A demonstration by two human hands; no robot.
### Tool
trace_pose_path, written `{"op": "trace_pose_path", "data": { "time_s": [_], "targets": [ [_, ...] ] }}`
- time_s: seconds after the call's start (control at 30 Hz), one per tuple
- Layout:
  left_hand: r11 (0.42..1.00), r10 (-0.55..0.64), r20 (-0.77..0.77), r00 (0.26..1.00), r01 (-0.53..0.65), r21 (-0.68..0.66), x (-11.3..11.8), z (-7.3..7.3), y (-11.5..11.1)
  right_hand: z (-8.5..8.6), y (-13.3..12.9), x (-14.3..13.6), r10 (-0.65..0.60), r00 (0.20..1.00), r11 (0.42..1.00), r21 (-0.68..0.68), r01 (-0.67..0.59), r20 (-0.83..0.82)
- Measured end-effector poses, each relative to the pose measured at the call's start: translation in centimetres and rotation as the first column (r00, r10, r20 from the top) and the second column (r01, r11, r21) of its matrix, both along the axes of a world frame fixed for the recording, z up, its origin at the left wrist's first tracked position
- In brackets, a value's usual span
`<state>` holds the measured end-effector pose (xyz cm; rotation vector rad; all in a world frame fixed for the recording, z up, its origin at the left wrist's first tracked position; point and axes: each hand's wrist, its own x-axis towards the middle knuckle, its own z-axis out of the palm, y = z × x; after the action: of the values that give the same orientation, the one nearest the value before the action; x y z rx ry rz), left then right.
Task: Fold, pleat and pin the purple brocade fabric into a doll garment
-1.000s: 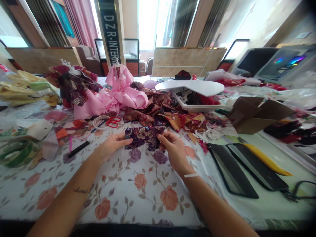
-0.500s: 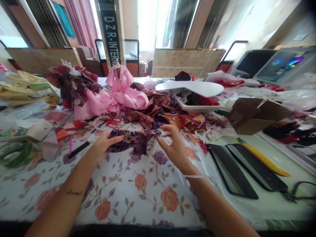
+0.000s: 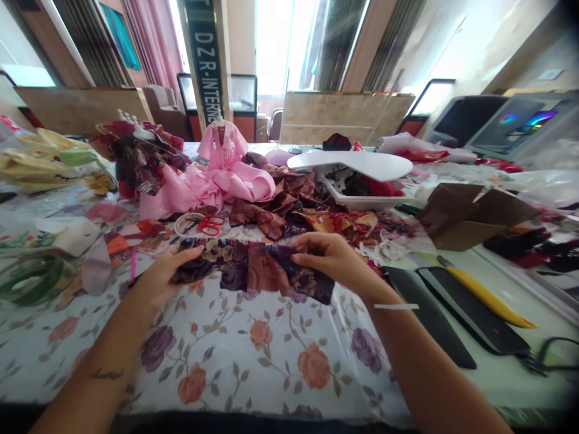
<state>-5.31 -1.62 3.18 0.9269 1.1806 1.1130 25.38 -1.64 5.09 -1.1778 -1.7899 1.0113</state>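
Observation:
A strip of dark purple patterned fabric (image 3: 233,274) with a reddish-brown section in its middle is stretched between my two hands, above the floral tablecloth. My left hand (image 3: 165,271) pinches its left end, thumb on top. At the right, my right hand (image 3: 328,259) grips the upper edge between thumb and fingers, and the fabric's right end hangs below it. Red-handled scissors (image 3: 210,225) lie just behind the strip, beside a white ring-shaped roll (image 3: 181,226). Part of the fabric is hidden behind my fingers.
Pink cloth (image 3: 212,187) and a small doll-sized dress form in pink (image 3: 222,141) stand behind. Brown fabric scraps (image 3: 289,187) lie mid-table. A white tray (image 3: 357,198), an open cardboard box (image 3: 456,217) and black flat panels (image 3: 429,319) are rightward. Green tape (image 3: 34,280) lies left.
My right hand has closed on the fabric and moved right. The strip is now spread wider, showing its brown section. My left hand has shifted left.

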Motion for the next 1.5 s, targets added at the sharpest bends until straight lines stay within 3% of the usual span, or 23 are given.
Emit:
{"op": "trace_pose_path", "data": {
  "time_s": [0.13, 0.2, 0.27, 0.33, 0.4, 0.43, 0.47, 0.53, 0.57, 0.63, 0.7, 0.77, 0.87, 1.03, 1.17, 1.3, 1.4, 1.5],
  "targets": [
    [0.952, -0.147, -0.022, 0.989, 0.136, -0.274, -0.3, -1.7, -1.3, -2.4, 0.3, 1.2, 0.106, 0.981, 0.979, -0.19, -0.074, 0.165],
    [0.951, -0.153, -0.103, 0.983, 0.118, -0.285, -0.9, -2.7, -1.6, -4.0, 0.5, 1.2, 0.048, 0.972, 0.988, -0.153, -0.013, 0.228],
    [0.973, -0.147, -0.282, 0.948, 0.088, -0.211, -1.8, -3.3, -1.6, -5.2, 0.5, 1.1, -0.022, 0.97, 0.997, -0.072, 0.04, 0.242],
    [0.997, -0.074, -0.579, 0.812, 0.044, -0.067, -2.4, -3.4, -1.7, -5.7, 0.4, 0.9, -0.068, 0.97, 0.998, -0.001, 0.07, 0.235],
    [0.991, 0.081, -0.826, 0.557, 0.042, 0.126, -2.4, -2.8, -1.9, -5.9, 0.3, 0.9, -0.094, 0.966, 0.995, 0.054, 0.083, 0.241],
    [0.972, 0.167, -0.882, 0.441, 0.076, 0.222, -1.9, -2.4, -2.0, -6.0, 0.2, 1.0, -0.105, 0.963, 0.993, 0.081, 0.087, 0.249],
    [0.944, 0.221, -0.901, 0.374, 0.151, 0.295, -1.3, -2.0, -2.2, -6.1, 0.2, 1.1, -0.117, 0.959, 0.99, 0.109, 0.092, 0.259],
    [0.86, 0.249, -0.89, 0.381, 0.335, 0.384, 0.9, -1.2, -2.6, -6.4, 0.2, 1.3, -0.148, 0.949, 0.981, 0.159, 0.107, 0.279],
    [0.8, 0.206, -0.892, 0.403, 0.456, 0.39, 2.3, -0.9, -2.7, -6.5, 0.2, 1.4, -0.164, 0.944, 0.977, 0.18, 0.115, 0.286],
    [0.612, 0.004, -0.912, 0.411, 0.72, 0.327, 5.2, -0.6, -2.7, -6.9, 0.2, 1.6, -0.18, 0.939, 0.97, 0.213, 0.119, 0.293],
    [0.44, -0.111, -0.911, 0.397, 0.842, 0.313, 8.0, -0.6, -2.3, -7.3, 0.2, 1.8, -0.172, 0.944, 0.965, 0.241, 0.104, 0.281],
    [0.387, -0.172, -0.909, 0.378, 0.875, 0.291, 10.0, -0.8, -1.7, -7.5, 0.2, 1.9, -0.163, 0.95, 0.961, 0.262, 0.092, 0.266],
    [0.405, -0.219, -0.916, 0.336, 0.885, 0.228, 10.8, -1.5, -0.9, -7.4, 0.0, 1.9, -0.165, 0.948, 0.961, 0.26, 0.093, 0.272],
    [0.465, -0.207, -0.919, 0.335, 0.86, 0.209, 8.9, -2.5, -1.2, -6.7, -0.3, 1.7, -0.173, 0.921, 0.962, 0.261, 0.081, 0.35],
    [0.427, -0.181, -0.923, 0.34, 0.872, 0.238, 8.0, -3.1, -1.9, -6.6, -0.4, 1.6, -0.182, 0.903, 0.952, 0.299, 0.063, 0.389],
    [0.427, -0.079, -0.915, 0.397, 0.843, 0.329, 8.3, -3.7, -2.0, -5.7, -1.1, 1.4, -0.228, 0.912, 0.889, 0.456, 0.052, 0.34],
    [0.398, -0.045, -0.907, 0.418, 0.841, 0.368, 8.3, -4.0, -2.0, -4.7, -2.0, 0.7, -0.087, 0.934, 0.875, 0.475, -0.094, 0.346],
    [0.377, -0.065, -0.905, 0.42, 0.85, 0.367, 7.8, -4.2, -2.2, -4.5, -2.7, -0.1, 0.124, 0.898, 0.875, 0.381, -0.3, 0.422]
  ]
}}
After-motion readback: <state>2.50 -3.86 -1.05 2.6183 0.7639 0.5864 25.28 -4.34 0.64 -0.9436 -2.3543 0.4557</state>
